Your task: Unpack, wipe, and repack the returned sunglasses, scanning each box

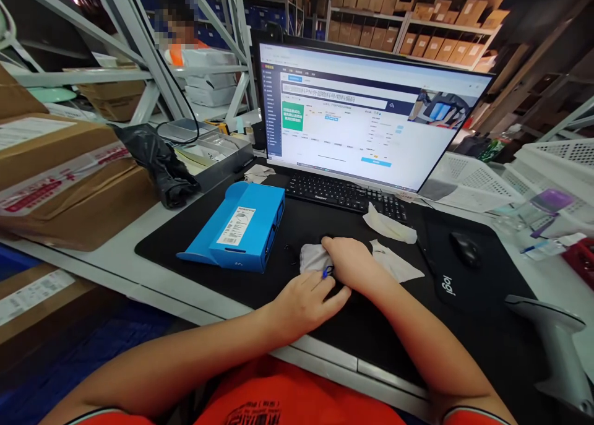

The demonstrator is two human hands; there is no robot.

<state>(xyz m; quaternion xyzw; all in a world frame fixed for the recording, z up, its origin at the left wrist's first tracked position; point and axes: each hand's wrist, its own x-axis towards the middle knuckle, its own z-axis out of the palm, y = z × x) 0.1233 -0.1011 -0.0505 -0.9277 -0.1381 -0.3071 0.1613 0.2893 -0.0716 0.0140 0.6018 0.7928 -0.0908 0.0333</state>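
Note:
A small light grey pouch (312, 257) lies over the black desk mat, with a little blue piece (327, 271) at its near edge. My right hand (351, 263) is closed over the pouch's right side, its fingers bent down and partly hidden. From the near side my left hand (307, 302) reaches to the same spot, fingertips drawn together at the blue piece; what exactly they grip is hidden. To the left rests a blue cardboard box (253, 227) with a white label, its end flap folded out.
Crumpled white paper (392, 224) lies by the keyboard (325, 190), below a monitor (343, 122). On the right are a mouse (465, 249), a barcode scanner (557, 344) and white baskets (563, 165). A carton (69, 184) and black plastic bag (160, 168) stand left. Another person sits beyond.

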